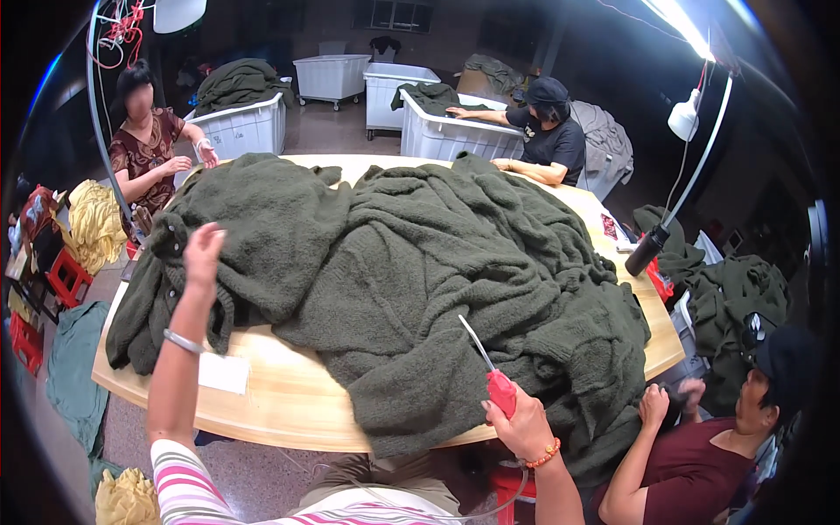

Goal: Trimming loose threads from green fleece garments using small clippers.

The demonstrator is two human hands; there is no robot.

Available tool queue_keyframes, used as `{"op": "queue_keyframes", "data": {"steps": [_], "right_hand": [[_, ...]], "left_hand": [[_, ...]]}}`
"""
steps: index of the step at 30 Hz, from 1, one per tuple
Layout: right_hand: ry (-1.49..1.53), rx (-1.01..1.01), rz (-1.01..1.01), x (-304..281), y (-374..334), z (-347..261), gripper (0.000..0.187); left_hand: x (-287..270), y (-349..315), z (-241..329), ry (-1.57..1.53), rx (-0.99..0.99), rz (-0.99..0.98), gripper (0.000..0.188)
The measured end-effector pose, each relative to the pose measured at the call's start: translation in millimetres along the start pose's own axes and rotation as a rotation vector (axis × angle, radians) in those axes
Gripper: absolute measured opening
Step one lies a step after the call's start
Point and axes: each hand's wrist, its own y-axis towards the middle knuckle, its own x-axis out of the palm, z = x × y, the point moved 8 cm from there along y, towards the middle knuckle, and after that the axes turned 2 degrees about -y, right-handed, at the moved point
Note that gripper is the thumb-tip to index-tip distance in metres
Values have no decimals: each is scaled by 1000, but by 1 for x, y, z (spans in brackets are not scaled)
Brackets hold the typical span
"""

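Dark green knits point(437, 262) lie heaped across the table point(289, 381), hiding most of its pale wood. The right hand point(525, 429) grips a red-handled tool point(501, 392), its thin tip over the cloth; whether they touch is unclear. The left hand point(202, 252) is raised by the left knit, fingers bent; I cannot tell whether they pinch anything. A white card point(224, 373) lies near the front edge. Three co-workers sit around, the nearest partly cut off. Beyond stand white bins point(464, 140) on a grey floor point(325, 131); the background fades into darkness.
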Motion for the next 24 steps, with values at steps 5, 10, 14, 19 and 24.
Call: {"op": "queue_keyframes", "data": {"steps": [5, 10, 14, 19, 24], "right_hand": [[23, 32, 10, 0, -19, 18, 34], [142, 37, 14, 6, -22, 4, 26], [125, 15, -3, 9, -25, 10, 25], [171, 43, 4, 11, -34, 20, 30], [194, 40, 3, 10, -40, 22, 29]], "left_hand": [[148, -175, 162, -530, 159, -776, 42], [148, -296, 261, -1229, 202, -1214, 91], [144, -321, 308, -1444, 197, -1339, 86], [132, -340, 321, -1573, 171, -1508, 104], [130, -358, 325, -1870, -264, -1488, 101]]}}
